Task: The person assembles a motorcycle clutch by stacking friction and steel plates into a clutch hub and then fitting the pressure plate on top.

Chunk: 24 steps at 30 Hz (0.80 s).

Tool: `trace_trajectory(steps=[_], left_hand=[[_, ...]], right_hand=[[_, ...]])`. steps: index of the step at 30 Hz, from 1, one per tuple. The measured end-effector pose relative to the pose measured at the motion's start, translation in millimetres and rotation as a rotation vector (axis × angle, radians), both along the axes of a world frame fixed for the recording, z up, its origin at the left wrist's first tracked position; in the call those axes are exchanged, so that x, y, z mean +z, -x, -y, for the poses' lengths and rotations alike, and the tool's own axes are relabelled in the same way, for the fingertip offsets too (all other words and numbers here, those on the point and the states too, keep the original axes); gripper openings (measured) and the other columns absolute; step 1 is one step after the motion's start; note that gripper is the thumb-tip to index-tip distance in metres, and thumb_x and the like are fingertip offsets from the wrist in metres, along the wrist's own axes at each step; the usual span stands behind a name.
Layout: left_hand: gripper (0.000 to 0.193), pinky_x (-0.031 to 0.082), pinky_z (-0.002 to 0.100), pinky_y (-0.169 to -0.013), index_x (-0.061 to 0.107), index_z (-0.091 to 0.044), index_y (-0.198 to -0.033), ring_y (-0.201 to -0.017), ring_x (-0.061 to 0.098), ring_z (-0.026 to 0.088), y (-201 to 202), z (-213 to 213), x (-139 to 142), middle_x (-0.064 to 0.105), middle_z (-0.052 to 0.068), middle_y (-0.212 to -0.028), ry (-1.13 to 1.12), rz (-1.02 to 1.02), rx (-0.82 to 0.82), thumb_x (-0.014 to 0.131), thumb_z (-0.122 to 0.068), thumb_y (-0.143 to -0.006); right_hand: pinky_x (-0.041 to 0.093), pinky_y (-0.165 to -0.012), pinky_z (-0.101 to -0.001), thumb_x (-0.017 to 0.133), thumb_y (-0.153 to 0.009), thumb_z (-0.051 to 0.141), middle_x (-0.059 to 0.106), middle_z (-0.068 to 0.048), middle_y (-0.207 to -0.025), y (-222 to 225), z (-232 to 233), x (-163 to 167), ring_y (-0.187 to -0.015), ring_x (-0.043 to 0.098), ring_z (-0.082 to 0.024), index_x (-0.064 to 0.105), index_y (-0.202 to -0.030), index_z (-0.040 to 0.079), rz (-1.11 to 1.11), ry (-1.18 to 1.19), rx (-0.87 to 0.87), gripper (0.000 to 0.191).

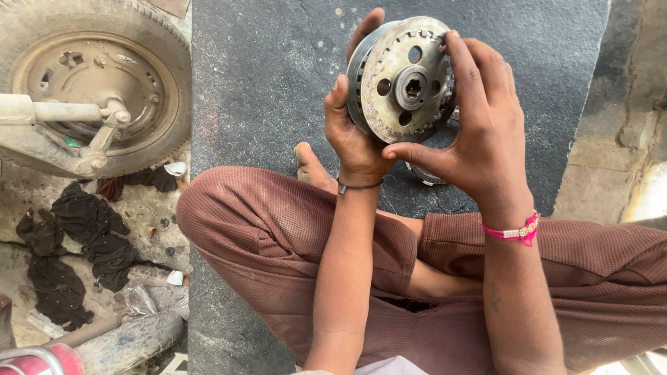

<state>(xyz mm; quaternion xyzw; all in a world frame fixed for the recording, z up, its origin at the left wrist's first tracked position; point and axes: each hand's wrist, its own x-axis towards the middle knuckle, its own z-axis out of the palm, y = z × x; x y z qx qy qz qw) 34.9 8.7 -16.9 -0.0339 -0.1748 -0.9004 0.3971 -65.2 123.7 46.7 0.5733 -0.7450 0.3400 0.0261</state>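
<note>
A round, worn metal clutch assembly with a toothed rim, several round holes and a splined centre hub is held up in front of me. My left hand cups it from the left and behind, fingers curled over its top edge. My right hand grips its right side, thumb under the lower edge. A ring-shaped metal part lies on the dark mat below, mostly hidden by my right hand.
I sit cross-legged in brown trousers on a dark mat. At the left stands a small wheel with a tyre and a metal arm. Black rags and debris lie on the dirty ground. A stone step runs along the right.
</note>
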Motion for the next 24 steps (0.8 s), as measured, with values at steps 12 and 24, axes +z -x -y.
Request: trace_trajectory(steps=[12,24], left_hand=[[0.064,0.053,0.038,-0.116,0.039,-0.003,-0.153,-0.136,0.058,0.023,-2.0,-0.2,-4.6,0.054,0.015,-0.143,0.003,0.002,-0.002,0.059,-0.045,-0.11],[0.062,0.052,0.039,-0.118,0.039,-0.001,-0.153,-0.138,0.057,0.024,-1.3,0.8,-6.7,0.053,0.016,-0.144,-0.007,-0.009,-0.015,0.057,-0.043,-0.111]], right_hand=[[0.048,-0.118,-0.0474,0.094,-0.07,0.063,0.046,-0.021,-0.15,0.7,-2.0,-5.8,-0.14,0.051,-0.039,0.038,-0.156,-0.002,0.03,0.021,0.013,0.121],[0.047,-0.122,-0.0469,0.095,-0.071,0.062,0.043,-0.021,-0.153,3.9,-3.9,-8.0,-0.144,0.048,-0.039,0.036,-0.158,-0.001,0.062,0.034,0.039,0.122]])
